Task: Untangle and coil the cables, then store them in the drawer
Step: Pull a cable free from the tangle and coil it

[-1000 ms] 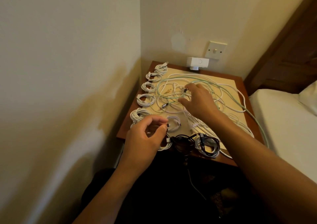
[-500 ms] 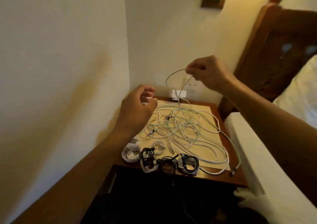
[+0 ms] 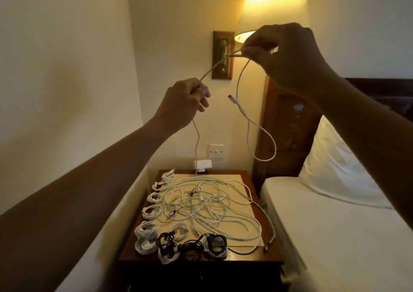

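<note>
Left grip (image 3: 185, 101) and right grip (image 3: 283, 54) each pinch one white cable (image 3: 266, 139), held high, I'd guess so it hangs clear of the tangle (image 3: 207, 202) on the worktop (image 3: 263, 256).

The right grip (image 3: 283, 52), a second ago reaching into the tangle (image 3: 207, 204) on the surface (image 3: 259, 256), is now lifting a white cable (image 3: 213, 70) high above it. The left grip (image 3: 185, 100) is rising from low over the near edge and pinching the same cable, so a stretch is pulling straight between the two. The connector (image 3: 232, 99) end is dangling in a loop below the right grip, and one strand is trailing from the left grip down toward the surface.
</note>
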Motion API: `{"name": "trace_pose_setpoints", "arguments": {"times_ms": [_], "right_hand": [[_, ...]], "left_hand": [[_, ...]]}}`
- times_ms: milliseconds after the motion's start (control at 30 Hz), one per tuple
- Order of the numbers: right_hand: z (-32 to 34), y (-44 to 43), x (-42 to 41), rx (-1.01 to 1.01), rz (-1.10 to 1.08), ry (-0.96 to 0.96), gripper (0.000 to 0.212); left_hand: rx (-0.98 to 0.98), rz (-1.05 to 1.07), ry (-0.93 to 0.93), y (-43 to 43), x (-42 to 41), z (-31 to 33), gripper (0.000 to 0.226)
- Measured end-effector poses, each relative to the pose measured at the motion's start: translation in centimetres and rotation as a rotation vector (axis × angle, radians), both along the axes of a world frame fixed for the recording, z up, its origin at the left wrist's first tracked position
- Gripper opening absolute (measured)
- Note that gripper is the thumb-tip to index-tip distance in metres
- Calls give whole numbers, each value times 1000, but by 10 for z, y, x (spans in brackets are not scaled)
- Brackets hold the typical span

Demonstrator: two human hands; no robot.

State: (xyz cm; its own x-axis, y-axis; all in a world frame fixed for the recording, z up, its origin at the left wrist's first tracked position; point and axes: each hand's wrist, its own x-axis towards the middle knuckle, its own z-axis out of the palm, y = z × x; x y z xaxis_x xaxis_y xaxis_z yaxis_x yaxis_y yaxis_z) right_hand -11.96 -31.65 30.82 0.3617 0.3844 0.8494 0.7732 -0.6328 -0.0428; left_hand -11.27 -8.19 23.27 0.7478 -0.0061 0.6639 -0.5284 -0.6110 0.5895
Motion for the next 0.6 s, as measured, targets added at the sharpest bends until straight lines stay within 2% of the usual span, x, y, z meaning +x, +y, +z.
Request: {"name": "trace_pose_setpoints", "arguments": {"times_ms": [100, 167, 200, 267, 300, 333, 400, 433, 533, 600], "right_hand": [[-3, -40, -7, -15, -96, 74, 23], [-14, -62, -9, -157, -193, 320, 24], [-19, -67, -13, -222, -185, 479, 33], [-27, -63, -25, -234, -25, 746, 63], [-29, -55, -32, -197, 75, 840, 69], [-32, -47, -38, -158, 164, 914, 64], [-43, -32, -44, -90, 226, 964, 32], [-51, -29, -48, -75, 210, 923, 21], [-80, -48, -45, -155, 117, 759, 30], [-106, -65, -43, -188, 104, 804, 32]], "left_hand": [[-216, -109, 109, 16, -11, 5, 23], [-261, -172, 125, 16, -24, 11, 23], [-200, -180, 116, 8, -32, 16, 23], [73, -173, 61, -19, -52, 24, 22], [225, -149, 15, -35, -59, 25, 21], [330, -110, -16, -49, -64, 27, 21], [409, -51, 17, -58, -69, 28, 18], [454, -46, 54, -53, -71, 28, 18], [592, -114, 239, -10, -75, 13, 12], [556, -107, 332, 21, -76, -8, 12]]}}
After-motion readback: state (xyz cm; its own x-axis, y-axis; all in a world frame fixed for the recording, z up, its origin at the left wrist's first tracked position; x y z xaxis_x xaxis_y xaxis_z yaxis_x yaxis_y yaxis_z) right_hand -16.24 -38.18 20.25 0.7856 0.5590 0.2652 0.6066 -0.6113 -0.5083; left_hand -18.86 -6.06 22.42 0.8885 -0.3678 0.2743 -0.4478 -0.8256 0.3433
